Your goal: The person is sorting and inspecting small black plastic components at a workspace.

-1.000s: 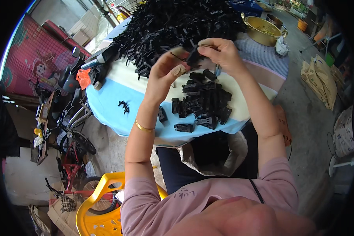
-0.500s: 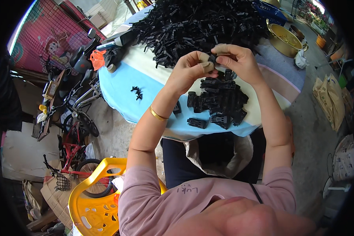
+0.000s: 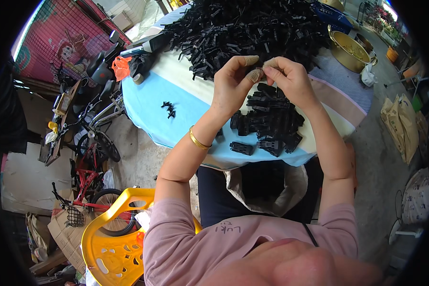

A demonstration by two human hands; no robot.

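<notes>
Both hands are raised over the table, their tips close together, with tan coverings on some fingertips. My left hand (image 3: 230,88) has its thumb and index finger parted; only dark background shows between them. My right hand (image 3: 291,81) is closed, thumb against index finger, on something too small to make out. Just below the hands lies a heap of assembled-looking black plastic pieces (image 3: 271,119), with a single black piece (image 3: 241,148) at its near left. Beyond the hands rises a large mound of loose, narrow black plastic parts (image 3: 248,33).
A few tiny black parts (image 3: 168,109) lie on the striped tablecloth (image 3: 148,107) at left. A gold-coloured pot (image 3: 345,50) stands at the far right. An open cloth bag (image 3: 232,187) sits at my lap. A yellow chair (image 3: 97,238) and a red bicycle (image 3: 86,181) are at left.
My left thumb and index finger have spread apart from a pinch. The dark piece that was between both hands no longer shows clearly. My right hand remains pinched.
</notes>
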